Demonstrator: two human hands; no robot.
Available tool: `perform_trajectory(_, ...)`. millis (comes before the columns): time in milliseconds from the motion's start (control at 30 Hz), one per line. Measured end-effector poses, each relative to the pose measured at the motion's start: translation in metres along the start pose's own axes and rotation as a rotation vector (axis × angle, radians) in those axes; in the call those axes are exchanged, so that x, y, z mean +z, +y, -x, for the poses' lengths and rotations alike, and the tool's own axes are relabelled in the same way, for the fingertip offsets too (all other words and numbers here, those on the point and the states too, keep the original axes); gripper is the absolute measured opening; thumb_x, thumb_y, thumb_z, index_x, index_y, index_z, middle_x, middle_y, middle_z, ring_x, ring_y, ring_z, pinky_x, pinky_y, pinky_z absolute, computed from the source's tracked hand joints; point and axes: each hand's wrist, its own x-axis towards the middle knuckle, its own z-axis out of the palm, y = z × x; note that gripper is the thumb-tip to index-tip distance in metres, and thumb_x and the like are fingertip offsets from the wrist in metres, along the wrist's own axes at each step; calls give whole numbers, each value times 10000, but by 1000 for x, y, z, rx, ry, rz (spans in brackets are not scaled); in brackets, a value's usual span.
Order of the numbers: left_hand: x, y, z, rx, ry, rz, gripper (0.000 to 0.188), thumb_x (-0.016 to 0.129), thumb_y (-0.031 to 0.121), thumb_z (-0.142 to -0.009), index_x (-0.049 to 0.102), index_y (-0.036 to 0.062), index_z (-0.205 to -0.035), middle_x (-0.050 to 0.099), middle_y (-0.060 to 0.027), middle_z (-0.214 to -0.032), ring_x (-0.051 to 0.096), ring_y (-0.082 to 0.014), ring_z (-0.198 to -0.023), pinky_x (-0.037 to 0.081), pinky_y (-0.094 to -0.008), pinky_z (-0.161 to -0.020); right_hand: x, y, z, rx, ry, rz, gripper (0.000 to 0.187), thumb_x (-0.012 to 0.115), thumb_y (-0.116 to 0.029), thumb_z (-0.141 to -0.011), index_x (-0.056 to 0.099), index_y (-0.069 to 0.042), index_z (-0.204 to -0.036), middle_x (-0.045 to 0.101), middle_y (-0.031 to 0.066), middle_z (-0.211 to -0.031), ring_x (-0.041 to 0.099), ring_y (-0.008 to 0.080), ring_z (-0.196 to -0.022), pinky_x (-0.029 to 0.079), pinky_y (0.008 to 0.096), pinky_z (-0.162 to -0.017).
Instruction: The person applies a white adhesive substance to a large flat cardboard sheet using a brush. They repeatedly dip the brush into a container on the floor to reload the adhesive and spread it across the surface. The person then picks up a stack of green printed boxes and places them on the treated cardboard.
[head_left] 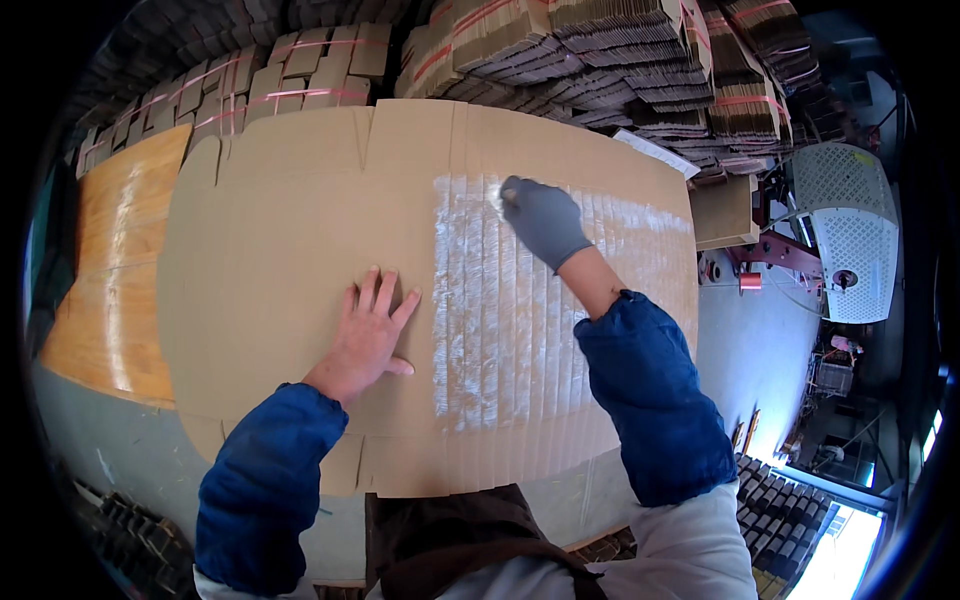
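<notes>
Large flat brown cardboard sheets [270, 230], with cut slots along their edges, lie spread in front of me. Toward the right, their edges overlap in narrow parallel strips, smeared with a white, wet-looking coating [490, 330]. My left hand [362, 340] is bare and rests flat on the plain cardboard, fingers spread, just left of the coated strips. My right hand [545, 222], in a grey glove, is closed at the far part of the coated area. Something small and pale shows at its fingers, too hidden to name. Blue sleeve covers reach over both forearms.
A shiny wooden board [110, 270] extends at the left. Bundled cardboard stacks [600, 60] with pink straps stand along the back. At the right are a cardboard box [725, 212], a white perforated machine guard [850, 235] and a red spool [750, 282].
</notes>
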Motion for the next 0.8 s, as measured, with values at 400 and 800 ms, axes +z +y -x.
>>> perform_trajectory(400, 4, -5, 4, -1, 26, -17, 1088, 908, 437, -536, 404, 120, -1447, 315, -221, -1467, 274, -432, -1386, 285, -570, -1096, -27, -27, 20, 200, 65, -153, 123, 587, -232, -885, 594, -109, -887, 686, 160, -834, 662, 380, -753, 524, 482, -678)
perform_trajectory(800, 1, -1, 4, 4, 23, -20, 1063, 902, 429, -558, 400, 118, -1442, 316, -213, -1461, 276, -430, -1383, 285, -573, -1088, 18, -80, 31, 117, 110, -211, 132, 628, -241, -864, 612, -116, -904, 682, 141, -786, 666, 370, -742, 530, 454, -684)
